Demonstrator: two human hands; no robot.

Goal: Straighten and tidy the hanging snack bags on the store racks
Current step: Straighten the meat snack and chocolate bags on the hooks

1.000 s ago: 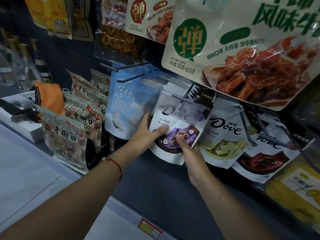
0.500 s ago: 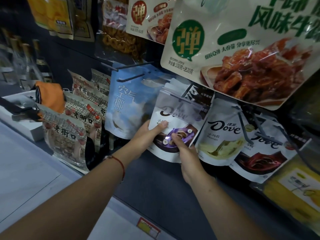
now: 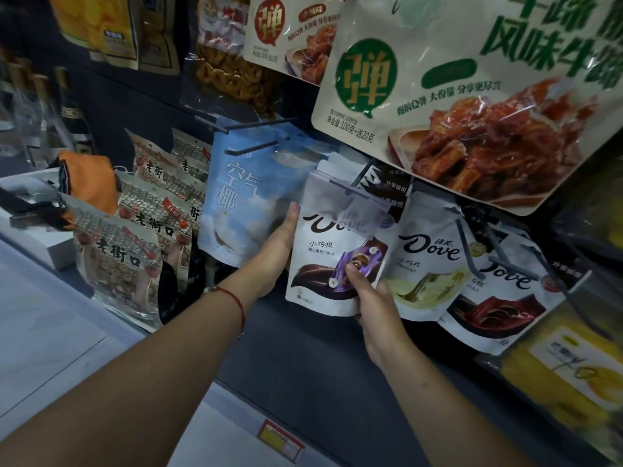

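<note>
**Dim aisle, glossy glare up top**

Light falls from above and is weak; the rack back and lower shelf sink into near-black shadow. The big meat snack bag point(image 3: 472, 106) carries white glare streaks on its foil. Wide-angle bending curves the edges, and the left side is soft and hazy.

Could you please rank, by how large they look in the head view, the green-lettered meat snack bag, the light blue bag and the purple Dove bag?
1. Green-lettered meat snack bag, though it hangs nearest the camera.
2. Light blue bag.
3. Purple Dove bag, only slightly smaller-looking.
</note>
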